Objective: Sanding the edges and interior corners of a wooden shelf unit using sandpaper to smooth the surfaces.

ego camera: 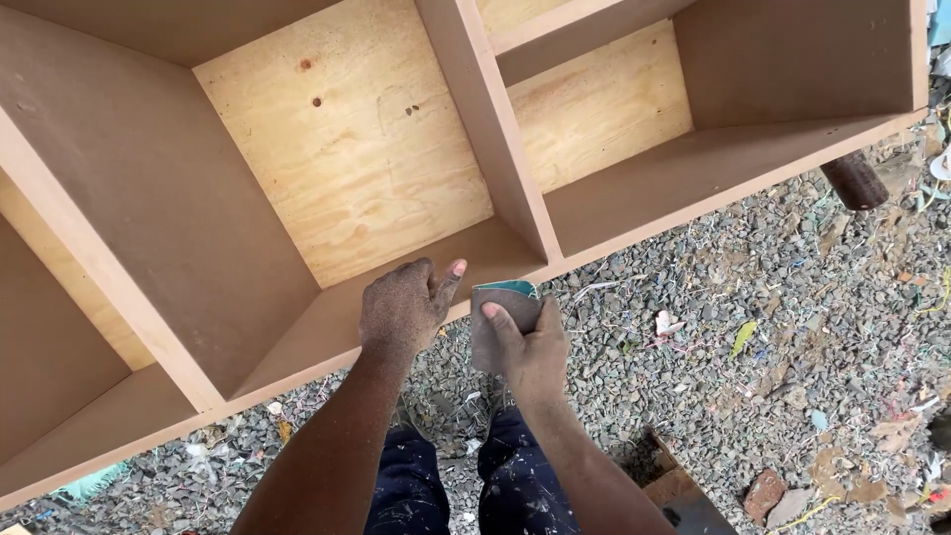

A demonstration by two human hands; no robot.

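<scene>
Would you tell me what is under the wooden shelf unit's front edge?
Grey gravel ground with scattered litter lies below the brown wooden shelf unit. The right hand presses a folded sandpaper sheet against that edge; the unit covers whatever lies further beneath it.

From my head view I get soft, even daylight, bright without harsh glare. The plywood back panel (347,149) is the brightest patch, nearly washed out at its pale centre. The cabinet dividers (490,129) throw only faint, diffuse shadows into the compartments. The gravel (753,327) is crisp, each stone distinct. My hands, the left (401,312) and the right (530,347), look sharp, dust visible on the skin. Straight boards bow slightly toward the frame edges.
</scene>
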